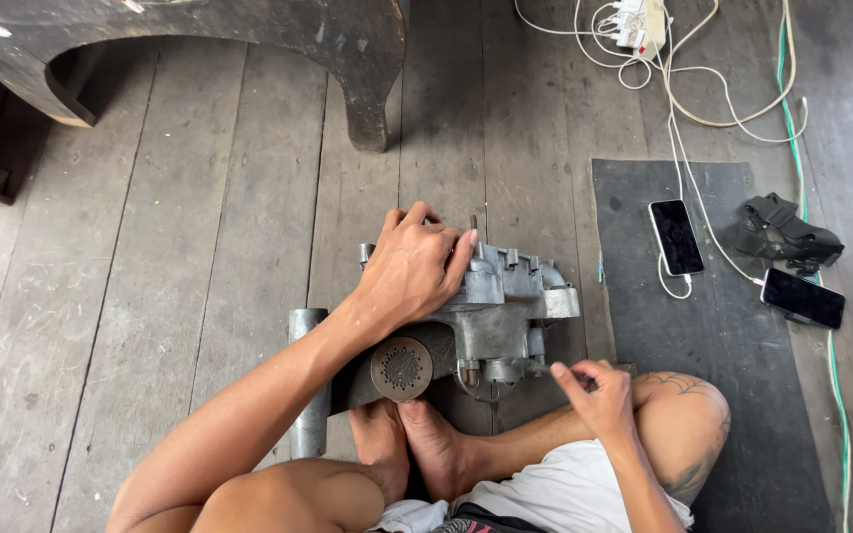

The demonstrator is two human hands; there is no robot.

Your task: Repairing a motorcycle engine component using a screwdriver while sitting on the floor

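A grey metal engine casing (505, 296) stands on the wooden plank floor between my bare feet (417, 444). My left hand (412, 271) lies on top of its left side, fingers curled over the upper edge, holding it steady. Lower down, my right hand (589, 390) pinches a small part or tool at the casing's lower right side; what it holds is too small to make out. A round perforated disc (402, 368) sits on the casing's near face. A grey metal pipe (308, 385) lies upright in view just left of the casing, under my left forearm.
A dark rubber mat (703, 395) lies to the right with two phones (676, 237) (803, 298) on it and a black pouch (782, 232). White and green cables (733, 109) trail from a power strip (639, 22) at the top. A dark wooden furniture leg (367, 99) stands behind.
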